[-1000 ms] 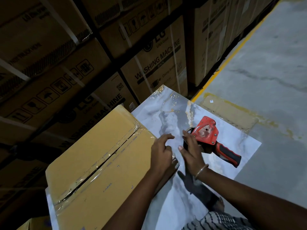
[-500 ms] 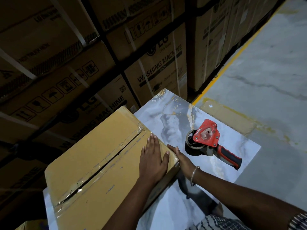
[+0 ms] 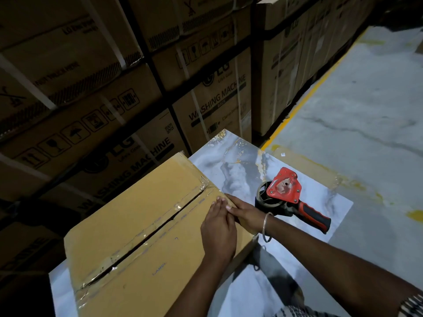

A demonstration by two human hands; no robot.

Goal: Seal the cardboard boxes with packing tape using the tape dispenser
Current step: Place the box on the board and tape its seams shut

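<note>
On the marbled table [image 3: 240,170], a yellow-brown cardboard box [image 3: 142,225] lies with its two top flaps closed and clear tape [image 3: 128,255] running along the centre seam, wrinkled at both ends; a dark gap shows along part of the seam, so the strip seems laid but not well stuck, and I judge the sealing of this box mostly done, with smoothing and perhaps a second strip left. The red tape dispenser [image 3: 283,191] rests on the table just beside the box's right end, held by nobody. The left hand [image 3: 218,227] lies flat on the near flap, fingers straight and together, pressing down near the box's right edge. The right hand [image 3: 246,212], a bangle [image 3: 266,225] at its wrist, reaches across that edge, its grip spread, fingers straight and touching the cardboard beside the left fingertips.
</note>
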